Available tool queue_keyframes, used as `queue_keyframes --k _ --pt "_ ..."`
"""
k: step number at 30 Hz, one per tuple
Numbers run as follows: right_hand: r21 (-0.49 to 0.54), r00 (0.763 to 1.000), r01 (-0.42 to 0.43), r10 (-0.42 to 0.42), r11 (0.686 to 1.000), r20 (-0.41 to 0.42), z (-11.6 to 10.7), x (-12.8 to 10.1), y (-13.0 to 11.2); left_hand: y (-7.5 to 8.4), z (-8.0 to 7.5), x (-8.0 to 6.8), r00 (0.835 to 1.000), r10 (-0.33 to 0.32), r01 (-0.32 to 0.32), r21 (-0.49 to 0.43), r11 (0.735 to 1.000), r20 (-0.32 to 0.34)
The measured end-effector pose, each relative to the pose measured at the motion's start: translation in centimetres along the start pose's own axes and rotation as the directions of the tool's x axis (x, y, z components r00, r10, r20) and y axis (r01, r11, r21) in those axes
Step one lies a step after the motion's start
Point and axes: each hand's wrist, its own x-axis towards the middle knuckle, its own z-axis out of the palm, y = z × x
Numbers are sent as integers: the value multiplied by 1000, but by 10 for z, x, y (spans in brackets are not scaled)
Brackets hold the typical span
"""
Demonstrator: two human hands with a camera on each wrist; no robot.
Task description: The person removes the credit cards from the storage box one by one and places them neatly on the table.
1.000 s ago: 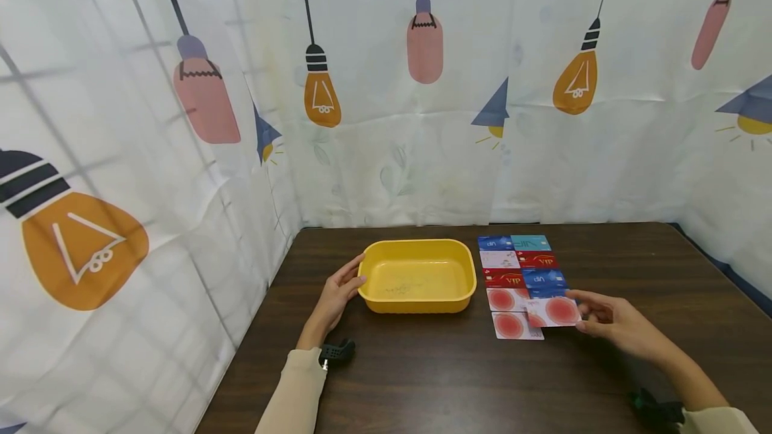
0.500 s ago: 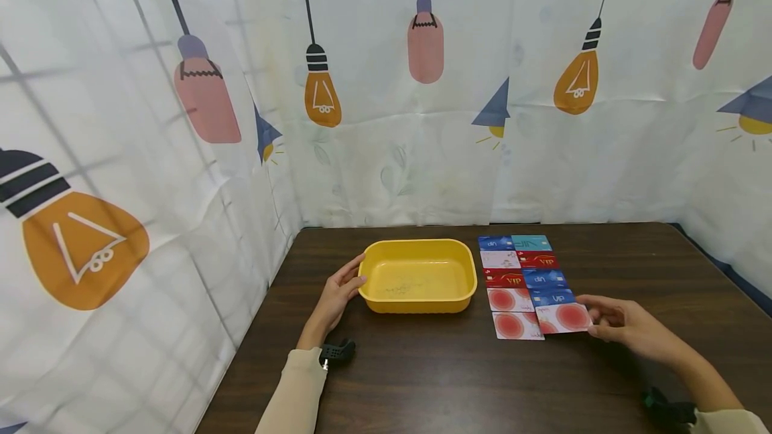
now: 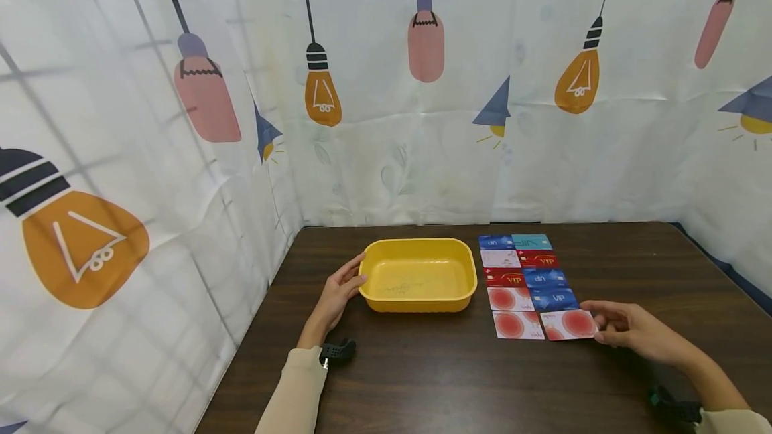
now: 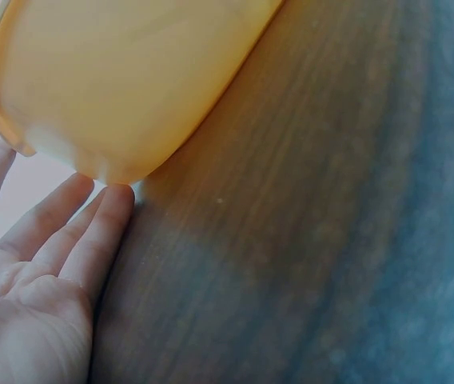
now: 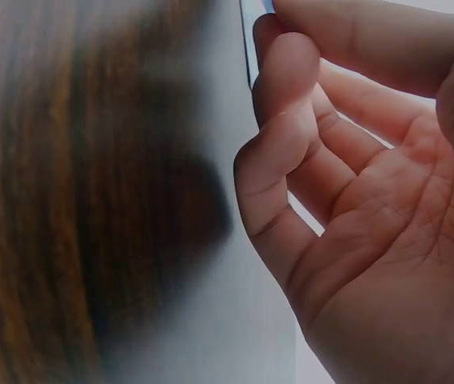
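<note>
My right hand [image 3: 630,332] pinches the edge of a white plastic card with a red circle [image 3: 569,324], lying on the dark wooden table [image 3: 422,367] at the near right corner of the card grid. My left hand [image 3: 334,299] rests with straight fingers [image 4: 91,232] touching the yellow plastic tub [image 3: 417,277].

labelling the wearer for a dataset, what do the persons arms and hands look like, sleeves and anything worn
Both hands are bare, with no gloves or rings visible. The left hand and right hand each come out of a long cream sleeve. A small black device sits at each wrist, the right one partly cut off at the frame edge.
</note>
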Motion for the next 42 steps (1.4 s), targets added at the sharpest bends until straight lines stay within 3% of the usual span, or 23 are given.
queue_keyframes --k 13,29,42 --pt "-100 994 105 -107 989 -11 5 5 0 2 -1 0 1000 -4 4 15 1000 -4" --pt "-120 994 101 -104 988 -21 8 6 3 -1 0 0 1000 4 -4 5 1000 -8" --pt "-161 999 22 -29 987 -46 9 7 0 1 0 -1 1000 3 -3 15 1000 0"
